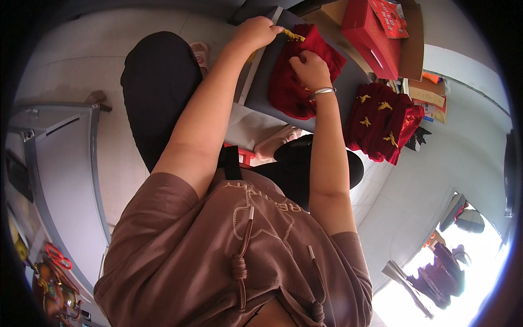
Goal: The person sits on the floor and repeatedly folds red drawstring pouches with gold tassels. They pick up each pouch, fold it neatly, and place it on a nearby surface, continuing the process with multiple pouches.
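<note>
My left hand (258, 33) pinches the end of a yellow cord (294, 36) between thumb and fingers. That cord lies at the far edge of a pile of dark red velvet cloth (286, 90), apparently drawstring pouches, on a grey padded surface (261, 81). Over the same pile, my right hand (312, 71) rests with curled fingers. Its fingertips are hidden, so a grip cannot be made out. A metal bangle (322, 92) circles the right wrist. To the right sits a stack of red velvet pouches (378, 126) with several knotted yellow cords.
Beyond the pile stands an open cardboard box (413, 53) with a red box (372, 41) and a red printed packet (390, 18). Papers and cartons (429, 96) lie by the wall. Pink slippers (273, 143) are on the tiled floor. A grey-edged cabinet (65, 163) stands at left.
</note>
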Motion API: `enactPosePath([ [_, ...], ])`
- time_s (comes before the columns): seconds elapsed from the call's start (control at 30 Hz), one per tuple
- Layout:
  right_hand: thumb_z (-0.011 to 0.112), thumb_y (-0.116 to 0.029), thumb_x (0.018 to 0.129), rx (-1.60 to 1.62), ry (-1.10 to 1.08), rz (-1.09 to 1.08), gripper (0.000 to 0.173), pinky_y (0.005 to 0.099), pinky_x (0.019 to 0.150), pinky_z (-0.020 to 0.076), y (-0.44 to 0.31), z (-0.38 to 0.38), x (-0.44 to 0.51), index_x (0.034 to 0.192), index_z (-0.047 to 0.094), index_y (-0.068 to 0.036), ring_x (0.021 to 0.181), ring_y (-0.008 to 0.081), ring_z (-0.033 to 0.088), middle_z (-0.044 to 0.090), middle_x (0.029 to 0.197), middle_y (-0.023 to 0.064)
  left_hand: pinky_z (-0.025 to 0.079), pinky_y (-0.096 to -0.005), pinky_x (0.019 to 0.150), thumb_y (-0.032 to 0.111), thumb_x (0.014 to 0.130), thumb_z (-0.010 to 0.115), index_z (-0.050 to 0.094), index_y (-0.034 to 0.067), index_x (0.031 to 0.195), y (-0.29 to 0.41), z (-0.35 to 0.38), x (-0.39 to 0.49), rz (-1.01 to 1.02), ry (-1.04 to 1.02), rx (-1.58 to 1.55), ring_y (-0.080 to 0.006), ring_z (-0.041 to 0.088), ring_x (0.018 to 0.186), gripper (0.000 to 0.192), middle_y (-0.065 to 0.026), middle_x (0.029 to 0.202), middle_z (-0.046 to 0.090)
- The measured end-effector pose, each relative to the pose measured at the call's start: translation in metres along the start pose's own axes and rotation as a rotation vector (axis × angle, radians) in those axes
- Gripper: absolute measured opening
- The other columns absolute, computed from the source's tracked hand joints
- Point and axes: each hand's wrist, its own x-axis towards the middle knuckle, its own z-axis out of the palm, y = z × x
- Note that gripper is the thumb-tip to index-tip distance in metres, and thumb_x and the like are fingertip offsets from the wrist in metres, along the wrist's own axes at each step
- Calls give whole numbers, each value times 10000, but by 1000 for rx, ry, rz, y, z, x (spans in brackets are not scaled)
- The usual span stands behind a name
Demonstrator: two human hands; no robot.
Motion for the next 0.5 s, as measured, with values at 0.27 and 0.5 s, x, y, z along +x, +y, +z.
enactPosePath([
  [0.27, 600, -305, 803, 396, -157, 26, 310, 355, 665, 485, 23, -11, 8, 802, 638, 3, 680, 255, 625, 638, 712, 152, 476, -369, 639, 438, 876, 566, 667, 31, 749, 5, -6, -4, -3, -77, -153, -247, 634, 674, 438, -126, 686, 639],
  [0.5, 595, -221, 849, 628, -240, 24, 226, 253, 611, 415, 34, -15, 14, 839, 647, -2, 644, 89, 513, 567, 693, 4, 433, -308, 533, 398, 898, 577, 637, 10, 802, 25, -18, -16, -148, -308, -552, -100, 441, 486, 404, 14, 533, 446],
])
